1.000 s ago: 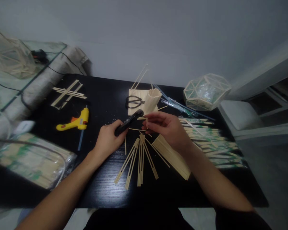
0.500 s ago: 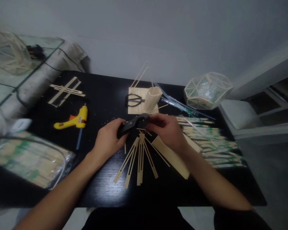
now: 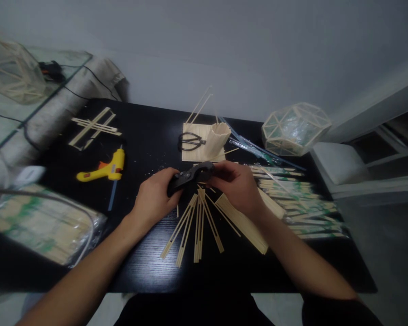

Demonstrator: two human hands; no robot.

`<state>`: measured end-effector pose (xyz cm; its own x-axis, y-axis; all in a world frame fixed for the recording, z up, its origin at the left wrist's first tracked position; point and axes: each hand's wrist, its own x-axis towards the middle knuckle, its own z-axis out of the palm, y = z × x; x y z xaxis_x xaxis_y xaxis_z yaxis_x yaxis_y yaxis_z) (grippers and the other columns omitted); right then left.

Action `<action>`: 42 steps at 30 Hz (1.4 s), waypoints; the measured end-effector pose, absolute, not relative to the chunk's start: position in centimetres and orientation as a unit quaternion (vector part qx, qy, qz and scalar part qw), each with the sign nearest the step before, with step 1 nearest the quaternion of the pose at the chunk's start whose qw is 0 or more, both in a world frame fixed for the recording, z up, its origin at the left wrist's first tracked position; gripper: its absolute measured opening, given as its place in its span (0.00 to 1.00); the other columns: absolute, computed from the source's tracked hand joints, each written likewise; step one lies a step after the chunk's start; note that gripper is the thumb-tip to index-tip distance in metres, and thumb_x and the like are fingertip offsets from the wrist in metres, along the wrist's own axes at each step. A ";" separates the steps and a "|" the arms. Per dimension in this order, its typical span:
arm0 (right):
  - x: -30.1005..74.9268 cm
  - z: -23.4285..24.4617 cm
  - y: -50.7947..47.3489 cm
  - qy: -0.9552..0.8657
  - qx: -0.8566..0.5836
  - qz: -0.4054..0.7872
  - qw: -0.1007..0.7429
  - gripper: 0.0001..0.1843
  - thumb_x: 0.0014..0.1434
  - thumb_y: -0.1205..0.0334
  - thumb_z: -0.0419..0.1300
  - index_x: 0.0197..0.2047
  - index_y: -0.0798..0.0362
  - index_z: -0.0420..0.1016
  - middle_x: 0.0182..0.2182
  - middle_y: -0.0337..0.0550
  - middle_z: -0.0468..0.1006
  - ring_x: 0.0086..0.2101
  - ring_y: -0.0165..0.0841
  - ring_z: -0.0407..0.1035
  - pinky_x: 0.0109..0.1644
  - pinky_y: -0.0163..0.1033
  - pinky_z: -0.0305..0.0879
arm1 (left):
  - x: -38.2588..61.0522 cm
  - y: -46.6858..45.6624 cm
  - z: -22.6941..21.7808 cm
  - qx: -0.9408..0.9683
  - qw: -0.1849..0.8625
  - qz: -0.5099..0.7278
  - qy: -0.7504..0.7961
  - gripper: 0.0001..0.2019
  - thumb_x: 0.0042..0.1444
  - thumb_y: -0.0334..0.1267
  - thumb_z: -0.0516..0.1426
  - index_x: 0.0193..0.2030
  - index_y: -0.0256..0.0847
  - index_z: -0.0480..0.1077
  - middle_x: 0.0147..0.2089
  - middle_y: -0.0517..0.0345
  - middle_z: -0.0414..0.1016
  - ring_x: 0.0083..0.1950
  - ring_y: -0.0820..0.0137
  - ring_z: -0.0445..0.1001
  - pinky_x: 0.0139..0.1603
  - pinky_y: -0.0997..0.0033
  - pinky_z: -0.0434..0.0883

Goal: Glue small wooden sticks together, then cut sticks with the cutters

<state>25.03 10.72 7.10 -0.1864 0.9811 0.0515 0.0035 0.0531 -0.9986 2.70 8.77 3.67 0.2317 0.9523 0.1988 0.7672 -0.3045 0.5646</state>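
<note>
Above the middle of the black table, my left hand (image 3: pixel 156 192) is wrapped round a black plier-like cutter (image 3: pixel 190 176), whose curved head points right. My right hand (image 3: pixel 236 183) is pinched closed at the cutter's head; what its fingertips hold is hidden. Below the cutter, several thin wooden sticks (image 3: pixel 199 226) fan out towards me. A flat wooden bundle (image 3: pixel 243 224) lies beneath my right wrist. Just beyond my hands, a wooden cylinder (image 3: pixel 217 140) made of sticks stands on a square wooden board (image 3: pixel 190 156), with black-handled scissors (image 3: pixel 190 141) beside it.
To the left are a yellow glue gun (image 3: pixel 105 168), crossed wooden strips (image 3: pixel 95 128) and a plastic-wrapped pack of sticks (image 3: pixel 44 224). On the right lie packaged sticks (image 3: pixel 306 203), with a faceted wood-framed polyhedron (image 3: pixel 295 129) behind them. A wall rises behind the table.
Both hands and the cutter stay almost in place. The cutter's head has shifted very slightly to the right, and the whole view has moved a little.
</note>
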 end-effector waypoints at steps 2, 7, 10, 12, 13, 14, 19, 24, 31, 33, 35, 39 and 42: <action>25.0 7.1 10.6 -0.559 -0.444 0.527 0.462 0.16 0.48 0.52 0.78 0.35 0.51 0.83 0.30 0.39 0.84 0.31 0.34 0.78 0.39 0.42 0.79 | 2.7 8.8 3.7 0.763 0.182 0.258 0.564 0.10 0.60 0.38 0.56 0.47 0.41 0.72 0.42 0.53 0.80 0.42 0.59 0.78 0.43 0.63 0.70; 24.8 7.0 10.5 -0.554 -0.445 0.524 0.470 0.16 0.47 0.52 0.78 0.35 0.51 0.83 0.30 0.39 0.84 0.31 0.33 0.78 0.39 0.42 0.79 | 2.8 8.8 3.8 0.761 0.193 0.256 0.565 0.09 0.60 0.38 0.56 0.46 0.41 0.72 0.41 0.53 0.79 0.41 0.60 0.78 0.41 0.64 0.69; 24.8 7.0 10.3 -0.547 -0.443 0.527 0.476 0.15 0.47 0.54 0.79 0.35 0.51 0.84 0.30 0.39 0.84 0.31 0.33 0.78 0.38 0.40 0.79 | 2.9 8.7 3.9 0.762 0.194 0.246 0.566 0.06 0.60 0.38 0.55 0.42 0.42 0.71 0.37 0.54 0.78 0.37 0.61 0.77 0.38 0.66 0.67; 24.7 7.1 10.2 -0.541 -0.444 0.531 0.478 0.16 0.47 0.54 0.79 0.35 0.52 0.84 0.31 0.39 0.85 0.31 0.33 0.79 0.38 0.41 0.79 | 2.9 8.7 4.1 0.762 0.190 0.236 0.572 0.04 0.60 0.38 0.55 0.39 0.42 0.69 0.34 0.56 0.76 0.34 0.63 0.76 0.35 0.67 0.65; 24.7 7.1 10.2 -0.539 -0.446 0.532 0.477 0.16 0.46 0.54 0.79 0.35 0.52 0.84 0.31 0.40 0.85 0.32 0.34 0.79 0.39 0.41 0.80 | 3.0 8.7 4.2 0.761 0.187 0.233 0.576 0.04 0.60 0.39 0.55 0.38 0.43 0.69 0.33 0.56 0.75 0.33 0.63 0.75 0.34 0.67 0.64; 24.7 7.1 10.1 -0.539 -0.448 0.531 0.476 0.16 0.47 0.53 0.79 0.35 0.51 0.84 0.32 0.40 0.85 0.32 0.34 0.80 0.39 0.42 0.80 | 3.0 8.6 4.2 0.760 0.184 0.232 0.578 0.04 0.60 0.39 0.55 0.37 0.43 0.68 0.32 0.56 0.75 0.32 0.63 0.75 0.34 0.67 0.64; 24.7 7.3 10.1 -0.554 -0.464 0.505 0.472 0.16 0.48 0.53 0.78 0.35 0.52 0.83 0.31 0.40 0.85 0.32 0.34 0.79 0.39 0.41 0.79 | 3.1 8.6 4.1 0.766 0.180 0.248 0.565 0.08 0.61 0.39 0.55 0.44 0.42 0.70 0.39 0.54 0.78 0.39 0.61 0.77 0.39 0.65 0.68; 24.7 7.4 10.2 -0.554 -0.463 0.505 0.473 0.15 0.47 0.53 0.78 0.34 0.51 0.83 0.30 0.40 0.85 0.32 0.34 0.79 0.38 0.41 0.79 | 3.1 8.7 3.9 0.769 0.175 0.249 0.562 0.09 0.61 0.39 0.54 0.46 0.41 0.71 0.41 0.52 0.79 0.40 0.60 0.78 0.41 0.63 0.70; 24.6 7.2 10.1 -0.554 -0.467 0.496 0.479 0.15 0.48 0.54 0.78 0.35 0.51 0.84 0.31 0.40 0.85 0.33 0.35 0.79 0.40 0.42 0.78 | 3.1 8.7 3.8 0.766 0.184 0.248 0.564 0.08 0.61 0.39 0.55 0.45 0.41 0.71 0.40 0.52 0.79 0.40 0.60 0.78 0.40 0.64 0.69; 24.7 7.1 10.1 -0.557 -0.463 0.495 0.480 0.15 0.48 0.53 0.78 0.36 0.51 0.83 0.31 0.40 0.85 0.33 0.35 0.79 0.40 0.42 0.78 | 3.1 8.7 3.9 0.764 0.190 0.246 0.565 0.08 0.61 0.39 0.55 0.45 0.41 0.71 0.40 0.53 0.78 0.40 0.60 0.77 0.40 0.64 0.69; 24.7 7.1 10.1 -0.561 -0.465 0.492 0.477 0.15 0.49 0.53 0.78 0.36 0.51 0.83 0.31 0.40 0.85 0.33 0.34 0.79 0.41 0.42 0.78 | 3.2 8.7 3.9 0.762 0.197 0.246 0.565 0.08 0.61 0.39 0.55 0.44 0.41 0.70 0.39 0.53 0.78 0.39 0.60 0.77 0.39 0.64 0.69; 24.7 7.1 10.1 -0.570 -0.470 0.483 0.470 0.16 0.49 0.52 0.77 0.36 0.51 0.83 0.32 0.40 0.85 0.33 0.35 0.79 0.41 0.43 0.78 | 3.3 8.6 4.1 0.761 0.208 0.246 0.564 0.06 0.62 0.40 0.55 0.41 0.42 0.69 0.37 0.54 0.77 0.37 0.61 0.77 0.37 0.65 0.68; 24.8 7.2 10.1 -0.573 -0.470 0.484 0.466 0.15 0.50 0.52 0.77 0.36 0.51 0.83 0.32 0.41 0.85 0.34 0.35 0.79 0.41 0.43 0.78 | 3.3 8.6 4.1 0.761 0.204 0.244 0.566 0.05 0.61 0.39 0.55 0.42 0.42 0.69 0.38 0.54 0.77 0.38 0.61 0.77 0.37 0.65 0.68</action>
